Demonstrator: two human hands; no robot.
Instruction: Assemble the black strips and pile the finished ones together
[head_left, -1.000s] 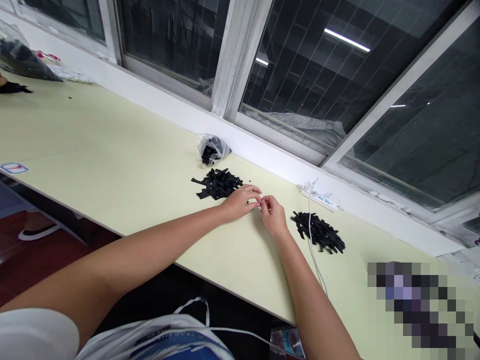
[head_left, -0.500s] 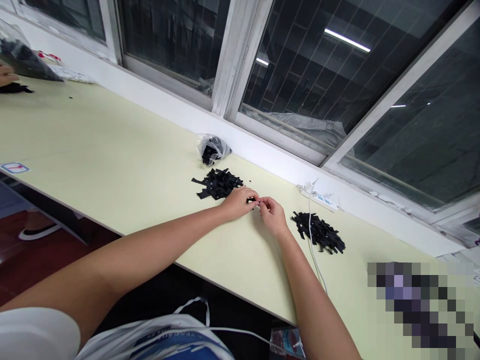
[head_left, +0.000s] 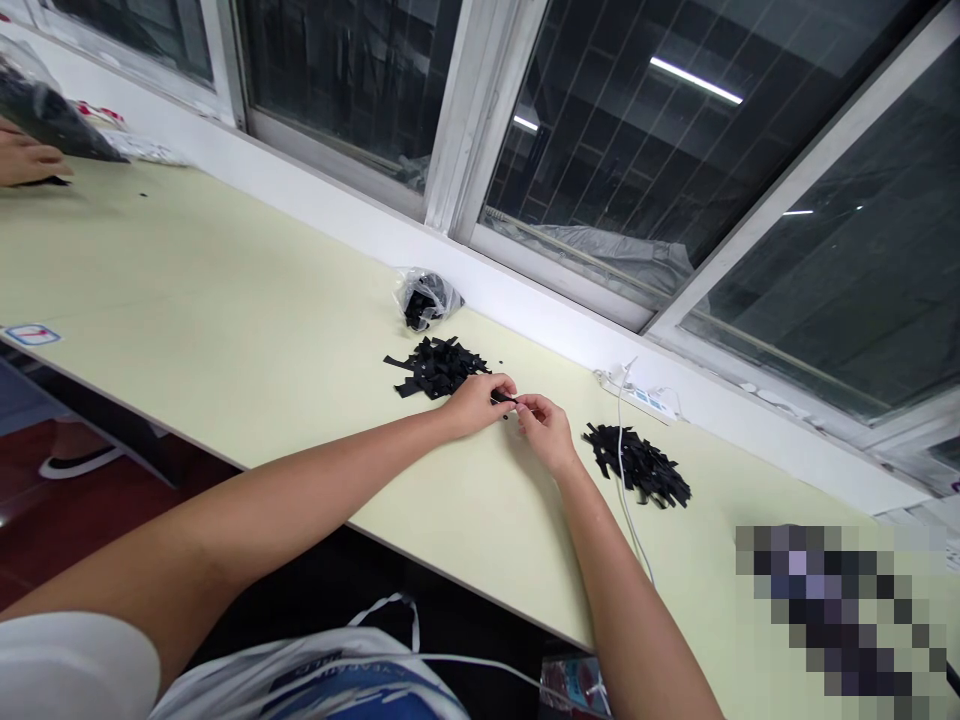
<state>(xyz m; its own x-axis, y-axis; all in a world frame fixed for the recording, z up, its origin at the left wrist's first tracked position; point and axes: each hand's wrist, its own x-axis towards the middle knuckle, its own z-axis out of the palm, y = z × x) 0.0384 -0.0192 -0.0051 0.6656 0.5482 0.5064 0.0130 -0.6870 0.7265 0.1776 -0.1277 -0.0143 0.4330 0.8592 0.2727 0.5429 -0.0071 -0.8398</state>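
Note:
Between my two hands is a small black strip (head_left: 504, 398) that looks like cut fabric. My left hand (head_left: 480, 402) pinches one end of it, and my right hand (head_left: 544, 428) has thumb and fingertips closed on the other end. Just beyond my left hand lies a loose pile of black strips (head_left: 435, 366), some with small pale spots. A second pile of black strips (head_left: 637, 466) rests to the right of my right hand. Behind the first pile, a clear plastic bag (head_left: 429, 298) with more black pieces lies by the wall.
A white power strip (head_left: 637, 396) sits against the wall, its white cable (head_left: 622, 480) crossing the right pile. At far left, another person's hand (head_left: 26, 160) is beside a bag of dark pieces (head_left: 56, 110). A pixelated patch covers the right of the table (head_left: 262, 270).
More of the black strip now shows between my fingers, stretching straight from left hand to right. My arms have hardly moved. The other person's hand has come further into view.

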